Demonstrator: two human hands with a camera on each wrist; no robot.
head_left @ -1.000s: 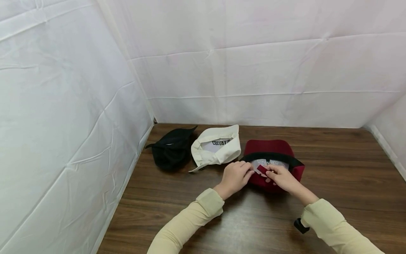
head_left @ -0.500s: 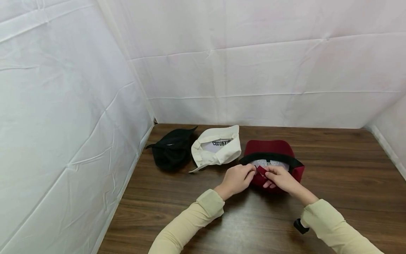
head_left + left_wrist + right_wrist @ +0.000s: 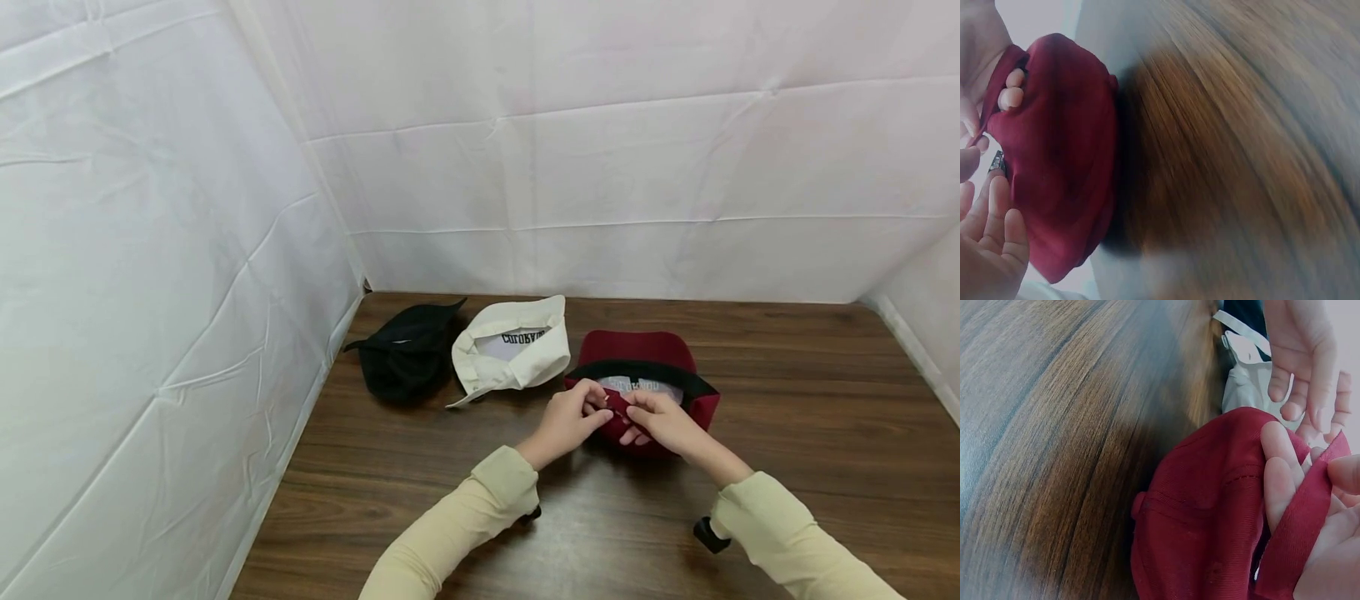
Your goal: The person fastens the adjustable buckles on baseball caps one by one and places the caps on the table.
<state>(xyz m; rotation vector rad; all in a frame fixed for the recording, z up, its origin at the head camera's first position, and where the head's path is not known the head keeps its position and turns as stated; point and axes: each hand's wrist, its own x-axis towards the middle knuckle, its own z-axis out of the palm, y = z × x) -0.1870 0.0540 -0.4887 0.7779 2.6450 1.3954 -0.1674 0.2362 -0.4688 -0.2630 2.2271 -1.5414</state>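
Here the maroon cap (image 3: 637,346) lies crown-down (its inner band (image 3: 615,368) black).

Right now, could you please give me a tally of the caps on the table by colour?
Black cap: 1
White cap: 1
Dark red cap: 1
Total: 3

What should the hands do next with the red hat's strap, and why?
Probably bring the end of the red strap toward the metal piece: the right hand pinches that strap, and the metal piece sits right by the left hand.
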